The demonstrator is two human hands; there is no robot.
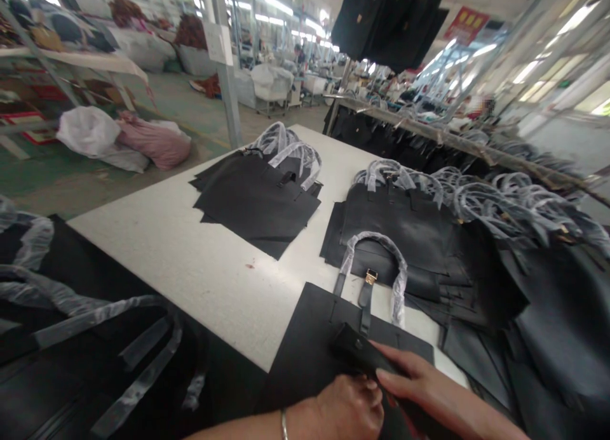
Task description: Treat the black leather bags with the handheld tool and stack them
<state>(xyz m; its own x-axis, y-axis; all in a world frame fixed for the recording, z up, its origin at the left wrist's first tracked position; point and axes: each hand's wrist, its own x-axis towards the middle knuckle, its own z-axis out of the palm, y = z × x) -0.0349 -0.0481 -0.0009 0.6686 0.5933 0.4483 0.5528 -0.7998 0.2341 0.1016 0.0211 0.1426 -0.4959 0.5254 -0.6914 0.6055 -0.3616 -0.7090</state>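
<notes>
my right hand (405, 376) grips black piece (351, 346) over black panel (305, 338) on surface (229, 281); left hand (350, 407) curled beside it, cannot tell if pinching. wrapped handle (374, 235), buckle strap (366, 298) already at panel top. i judge panel partway, black piece unsettled. panel stack (252, 195) beyond.

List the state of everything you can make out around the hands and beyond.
Left hand: closed, fingers curled; contents hidden.
Right hand: gripping a black piece.
Near black panel: laid out, partly covered.
Its handle: wrapped in clear plastic.
Gold clasp: fastening unclear.
Far panel stack: edges uneven.
Pink sack: bulging.
Ceiling light: lit.
</notes>
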